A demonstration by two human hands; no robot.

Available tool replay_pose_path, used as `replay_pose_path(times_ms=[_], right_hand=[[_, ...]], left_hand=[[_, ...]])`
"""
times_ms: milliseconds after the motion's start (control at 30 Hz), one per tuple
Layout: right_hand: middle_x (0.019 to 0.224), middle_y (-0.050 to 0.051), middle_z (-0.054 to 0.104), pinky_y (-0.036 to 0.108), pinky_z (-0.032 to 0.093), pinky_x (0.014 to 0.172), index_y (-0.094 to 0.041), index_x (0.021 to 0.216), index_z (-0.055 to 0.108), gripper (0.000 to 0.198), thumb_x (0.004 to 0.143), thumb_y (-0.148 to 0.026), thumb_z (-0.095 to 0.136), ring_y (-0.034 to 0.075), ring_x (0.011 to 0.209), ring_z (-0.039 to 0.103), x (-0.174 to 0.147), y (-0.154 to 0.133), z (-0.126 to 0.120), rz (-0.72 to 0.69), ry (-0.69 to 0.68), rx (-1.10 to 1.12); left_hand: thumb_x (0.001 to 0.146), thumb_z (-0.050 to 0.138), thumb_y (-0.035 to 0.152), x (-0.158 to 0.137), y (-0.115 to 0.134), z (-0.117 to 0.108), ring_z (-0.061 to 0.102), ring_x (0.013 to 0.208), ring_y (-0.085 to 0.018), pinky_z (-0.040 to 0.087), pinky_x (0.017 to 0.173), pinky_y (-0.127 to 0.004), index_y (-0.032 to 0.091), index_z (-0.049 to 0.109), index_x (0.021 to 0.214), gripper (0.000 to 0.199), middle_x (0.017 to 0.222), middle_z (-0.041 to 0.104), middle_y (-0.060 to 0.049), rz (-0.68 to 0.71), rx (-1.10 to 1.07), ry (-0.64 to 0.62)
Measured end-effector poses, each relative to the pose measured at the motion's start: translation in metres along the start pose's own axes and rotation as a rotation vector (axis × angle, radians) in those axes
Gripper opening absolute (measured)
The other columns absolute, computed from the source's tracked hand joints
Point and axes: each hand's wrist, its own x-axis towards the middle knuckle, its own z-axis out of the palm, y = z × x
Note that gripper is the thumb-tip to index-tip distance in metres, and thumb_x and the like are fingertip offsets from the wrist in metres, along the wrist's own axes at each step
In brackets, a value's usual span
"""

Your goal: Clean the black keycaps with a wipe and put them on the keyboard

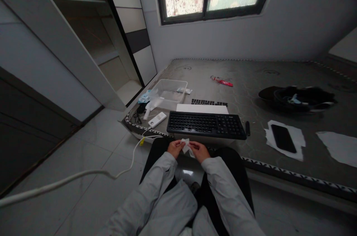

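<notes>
Between my two hands, low in front of the mattress edge, is a small crumpled white tissue (185,146). My left hand (175,148) pinches its left side with closed fingers. On the other side my right hand (199,151) grips it the same way. Just beyond the hands lies a black keyboard (206,124), partly over a white sheet or box (202,108). Behind that, a row of loose black keycaps (209,102) is laid out. A small black stick-like object (247,128) rests at the keyboard's right end.
Left of the keyboard are a white device (157,120) with a cable (131,161), and a clear plastic bin (186,92). A red-handled tool (223,81) lies farther back. To the right are a phone (283,138) on white paper and a dark cap (301,98).
</notes>
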Motion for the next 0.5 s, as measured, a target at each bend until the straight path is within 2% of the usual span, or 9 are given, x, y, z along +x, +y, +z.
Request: replay_pose_path(times_ms=[133, 300, 500], right_hand=[[0.095, 0.008, 0.070, 0.038, 0.048, 0.086, -0.015, 0.096, 0.068, 0.043, 0.066, -0.045, 0.063, 0.025, 0.091, 0.064, 0.003, 0.001, -0.004, -0.063, 0.051, -0.063], [0.090, 0.007, 0.071, 0.039, 0.048, 0.083, -0.017, 0.091, 0.071, 0.040, 0.069, -0.047, 0.059, 0.027, 0.089, 0.064, 0.002, -0.001, -0.011, -0.094, 0.110, -0.192], [0.084, 0.005, 0.072, 0.036, 0.050, 0.077, -0.017, 0.090, 0.071, 0.046, 0.065, -0.054, 0.058, 0.025, 0.083, 0.065, 0.005, 0.002, -0.011, -0.056, 0.105, -0.117]], left_hand=[[0.049, 0.077, 0.045, 0.000, -0.001, 0.001, 0.062, 0.060, -0.017, 0.047, 0.060, -0.027, 0.012, 0.070, 0.082, 0.048, 0.068, 0.070, -0.005, -0.004, 0.003, -0.024], [0.054, 0.075, 0.040, 0.000, -0.001, 0.003, 0.064, 0.070, -0.019, 0.048, 0.067, -0.029, 0.014, 0.069, 0.092, 0.047, 0.079, 0.071, -0.007, -0.008, -0.009, -0.071], [0.054, 0.076, 0.041, -0.001, -0.002, 0.002, 0.064, 0.070, -0.019, 0.049, 0.065, -0.028, 0.013, 0.069, 0.092, 0.047, 0.079, 0.071, -0.008, -0.016, -0.025, -0.097]])
